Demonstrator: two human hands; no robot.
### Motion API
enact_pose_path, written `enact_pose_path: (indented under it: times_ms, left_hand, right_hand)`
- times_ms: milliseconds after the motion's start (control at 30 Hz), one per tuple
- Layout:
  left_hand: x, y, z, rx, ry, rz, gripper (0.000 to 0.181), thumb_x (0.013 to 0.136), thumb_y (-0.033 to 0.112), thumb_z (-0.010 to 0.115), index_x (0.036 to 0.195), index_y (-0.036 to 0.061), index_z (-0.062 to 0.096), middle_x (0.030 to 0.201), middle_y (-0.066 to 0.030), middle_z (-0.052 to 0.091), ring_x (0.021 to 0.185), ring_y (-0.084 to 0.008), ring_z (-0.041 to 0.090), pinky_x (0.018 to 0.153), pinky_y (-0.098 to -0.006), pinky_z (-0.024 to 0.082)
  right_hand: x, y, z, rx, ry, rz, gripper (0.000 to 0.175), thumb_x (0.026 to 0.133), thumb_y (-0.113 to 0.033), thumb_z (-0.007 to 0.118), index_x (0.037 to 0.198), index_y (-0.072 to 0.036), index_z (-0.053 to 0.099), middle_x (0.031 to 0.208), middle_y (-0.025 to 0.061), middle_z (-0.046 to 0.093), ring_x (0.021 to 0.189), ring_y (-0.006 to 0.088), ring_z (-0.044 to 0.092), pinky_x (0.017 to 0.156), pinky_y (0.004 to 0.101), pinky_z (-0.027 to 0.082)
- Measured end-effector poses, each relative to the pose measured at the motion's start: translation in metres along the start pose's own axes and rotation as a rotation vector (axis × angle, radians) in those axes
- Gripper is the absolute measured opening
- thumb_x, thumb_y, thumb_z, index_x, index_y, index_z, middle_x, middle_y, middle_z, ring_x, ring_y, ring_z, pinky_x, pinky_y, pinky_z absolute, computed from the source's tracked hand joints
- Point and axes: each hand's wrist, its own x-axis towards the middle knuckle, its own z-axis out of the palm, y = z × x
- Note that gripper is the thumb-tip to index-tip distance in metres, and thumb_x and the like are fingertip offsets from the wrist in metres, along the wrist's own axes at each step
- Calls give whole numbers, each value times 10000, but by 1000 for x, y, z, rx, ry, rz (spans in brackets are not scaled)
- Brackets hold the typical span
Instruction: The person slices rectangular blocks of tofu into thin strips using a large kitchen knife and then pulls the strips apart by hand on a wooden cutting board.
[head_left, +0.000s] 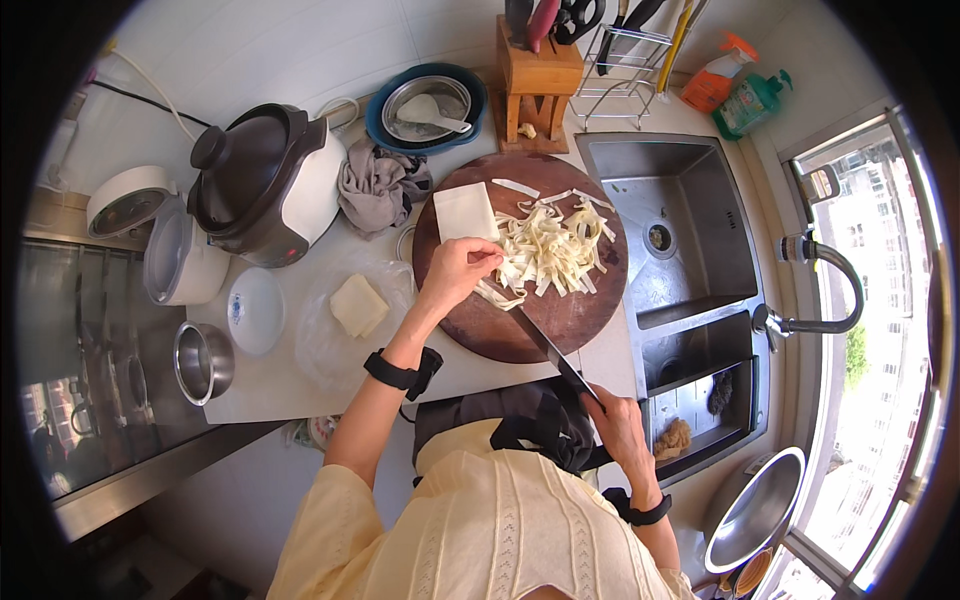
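A round wooden cutting board (480, 334) bears a heap of pale strips (551, 251), which look like cut dough or tofu sheets. At its upper left lies a square stack of pale sheets (465, 212). My left hand (459, 271) is over the board's left part, thumb and fingertips pinched together at a few strips beside the heap. My right hand (621, 427) grips the handle of a kitchen knife (551, 351), whose blade rests across the board's lower edge, pointing up and left. More folded sheets (358, 306) lie on a clear plastic bag (311, 352) left of the board.
Left stand a rice cooker (262, 180), a white bowl (256, 311) and a steel bowl (204, 364). Behind are a crumpled cloth (379, 187), a blue basin (375, 124) and a wooden knife block (536, 71). A steel sink (686, 172) with a faucet (825, 326) adjoins the board's right side.
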Motion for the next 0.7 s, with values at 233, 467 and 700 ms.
enact_pose_path:
  times_ms: [233,467,700]
  left_hand:
    - [-38,-13,-30,-105,-90,-53,213,1022,80,634,1190,11,745,989,-4,736,772,-66,615,708,-223,513]
    - [-59,-32,-29,-173,-19,-217,207,1005,84,664,1176,-8,735,958,-20,742,784,-73,659,714,-229,529]
    - [-57,-26,-4,-195,-93,-217,210,999,83,678,1174,-23,727,944,-44,750,792,-90,690,715,-243,550]
  right_hand:
    - [34,-8,9,-39,-110,-104,234,991,-183,653,1181,-79,741,836,270,686,818,474,667,709,509,531]
    - [54,-10,3,-75,-25,-39,240,992,-207,651,1171,-74,737,829,280,676,822,483,662,697,515,523]
    - [55,-11,-3,-83,82,-1,258,1007,-212,638,1192,-58,730,807,290,655,801,492,653,665,506,504]
